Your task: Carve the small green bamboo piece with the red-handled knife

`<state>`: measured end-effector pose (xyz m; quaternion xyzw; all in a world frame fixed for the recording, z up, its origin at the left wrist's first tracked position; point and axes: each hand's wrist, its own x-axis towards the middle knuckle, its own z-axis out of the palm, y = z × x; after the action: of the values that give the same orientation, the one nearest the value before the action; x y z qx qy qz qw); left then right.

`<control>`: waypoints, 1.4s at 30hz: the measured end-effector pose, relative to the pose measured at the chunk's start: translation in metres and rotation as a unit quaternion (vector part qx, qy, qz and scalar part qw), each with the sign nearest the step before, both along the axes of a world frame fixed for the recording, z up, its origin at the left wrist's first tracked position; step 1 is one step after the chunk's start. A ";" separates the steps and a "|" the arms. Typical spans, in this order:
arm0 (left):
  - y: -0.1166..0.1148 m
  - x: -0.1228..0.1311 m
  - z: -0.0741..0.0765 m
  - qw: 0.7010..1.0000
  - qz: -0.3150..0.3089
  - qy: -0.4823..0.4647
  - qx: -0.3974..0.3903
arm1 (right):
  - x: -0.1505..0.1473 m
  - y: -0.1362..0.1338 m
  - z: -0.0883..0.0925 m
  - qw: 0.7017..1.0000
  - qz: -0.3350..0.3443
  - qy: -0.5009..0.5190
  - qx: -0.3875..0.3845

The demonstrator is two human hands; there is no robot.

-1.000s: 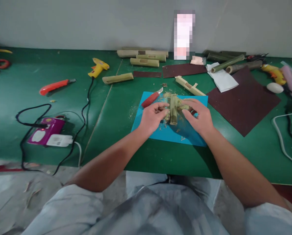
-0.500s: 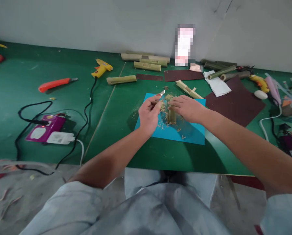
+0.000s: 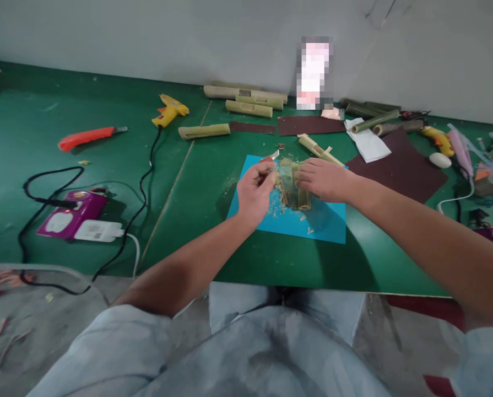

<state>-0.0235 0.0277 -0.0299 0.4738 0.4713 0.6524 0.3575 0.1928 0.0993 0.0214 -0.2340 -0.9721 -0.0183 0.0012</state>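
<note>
In my left hand is a small utility knife, its blade pointing up and away past my closed fingers. Most of its handle is hidden, though a bit of red shows. My right hand is laid over a short bamboo tube, fingers across its top. The tube's open end faces me. Beneath both lies a blue sheet, strewn with bamboo shavings between my hands.
Behind the sheet lie a cut bamboo piece, brown sandpaper and a white cloth. To the left are a yellow glue gun, an orange-handled tool and a purple power strip with cords. A phone leans on the wall.
My right hand and the bamboo tube have shifted right, away from the knife, uncovering shavings on the sheet. My left hand still holds the knife. The view has shifted slightly.
</note>
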 end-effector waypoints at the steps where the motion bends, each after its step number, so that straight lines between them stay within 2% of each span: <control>1: 0.000 0.000 0.000 1.000 -0.001 0.001 0.002 | 0.000 0.000 0.000 0.999 0.039 -0.022 0.003; 4: 0.001 0.000 -0.001 1.000 0.002 -0.007 0.019 | -0.001 -0.001 0.003 0.994 0.082 -0.059 0.031; 9: 0.001 -0.001 0.001 0.998 0.030 -0.039 0.039 | -0.001 -0.010 0.017 0.991 0.054 -0.090 0.088; 12: 0.001 -0.003 0.006 0.994 0.066 -0.063 0.061 | -0.006 -0.027 0.024 0.992 -0.032 -0.077 0.094; 15: 0.004 -0.005 0.009 0.992 0.081 -0.080 0.060 | -0.018 -0.049 0.026 0.981 -0.167 -0.073 0.065; 19: 0.009 -0.005 0.007 0.998 0.025 -0.049 -0.016 | -0.040 -0.074 0.020 0.952 -0.300 -0.043 -0.028; 22: 0.012 -0.007 0.003 0.997 -0.029 0.018 -0.070 | -0.049 -0.083 0.008 0.931 -0.357 0.012 -0.075; 27: 0.017 -0.013 -0.004 0.983 -0.092 0.133 -0.088 | -0.048 -0.088 -0.010 0.916 -0.380 0.089 -0.093; 33: 0.020 -0.014 -0.005 0.972 -0.078 0.213 -0.063 | -0.046 -0.093 -0.020 0.906 -0.377 0.154 -0.110; 39: 0.014 -0.010 0.006 0.974 -0.056 0.216 -0.039 | -0.042 -0.092 -0.026 0.895 -0.374 0.194 -0.144; 42: 0.014 -0.008 0.006 0.977 -0.066 0.198 -0.033 | -0.040 -0.091 -0.027 0.892 -0.371 0.208 -0.151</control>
<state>-0.0318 0.0414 -0.0239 0.6118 0.5214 0.5046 0.3150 0.1527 0.0086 -0.0057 -0.5735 -0.7832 0.1783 0.1611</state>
